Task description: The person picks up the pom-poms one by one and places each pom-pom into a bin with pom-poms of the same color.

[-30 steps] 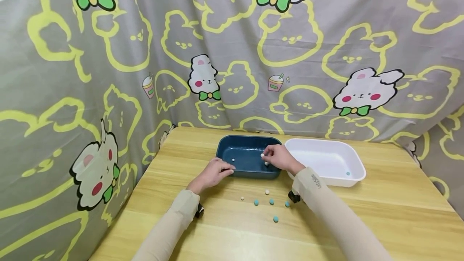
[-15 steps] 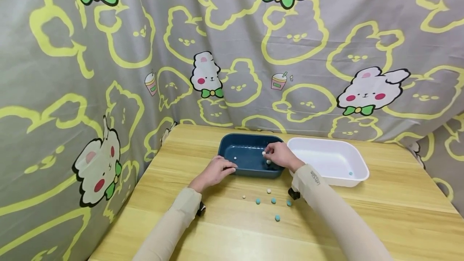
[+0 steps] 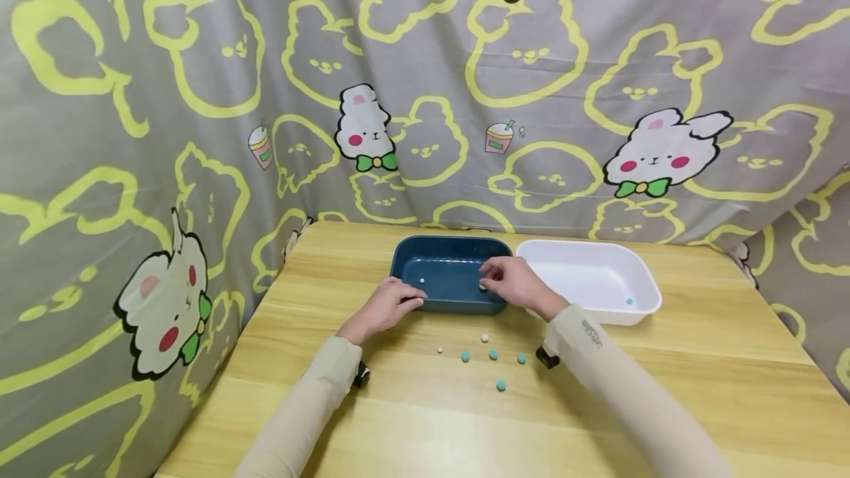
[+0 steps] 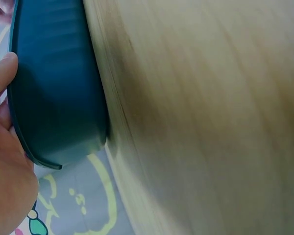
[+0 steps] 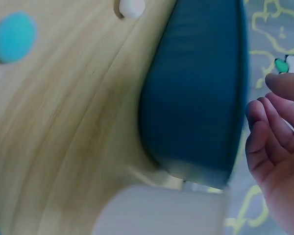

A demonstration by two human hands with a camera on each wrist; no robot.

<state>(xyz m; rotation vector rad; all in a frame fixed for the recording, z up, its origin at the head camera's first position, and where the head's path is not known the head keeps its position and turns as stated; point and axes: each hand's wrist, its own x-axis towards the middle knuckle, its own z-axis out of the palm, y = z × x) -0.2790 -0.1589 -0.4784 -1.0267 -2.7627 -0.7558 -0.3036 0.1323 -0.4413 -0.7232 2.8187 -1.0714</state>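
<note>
My left hand (image 3: 385, 308) holds the near left rim of a dark blue tray (image 3: 451, 307), its thumb (image 4: 4, 71) on the rim and its fingers partly hidden behind. Over the tray's right end, my right hand (image 3: 516, 285) has loosely bent fingers, with a gap between thumb and fingertips in the right wrist view and nothing between them. A small white ball (image 3: 482, 287) shows right under those fingertips, partly covered. Another tiny white ball (image 3: 421, 281) lies farther left inside the tray.
A white tray (image 3: 578, 271) stands right beside the blue one, with a teal ball (image 3: 629, 302) in it. On the wooden table in front lie several teal balls (image 3: 493, 355), a white ball (image 3: 485, 338) and a smaller pale one (image 3: 440, 350). A patterned curtain (image 3: 425, 124) hangs behind.
The white ball earlier pinched at my right fingertips is gone from them, and the fingers have parted. My left hand stays on the rim. The head view has shifted slightly.
</note>
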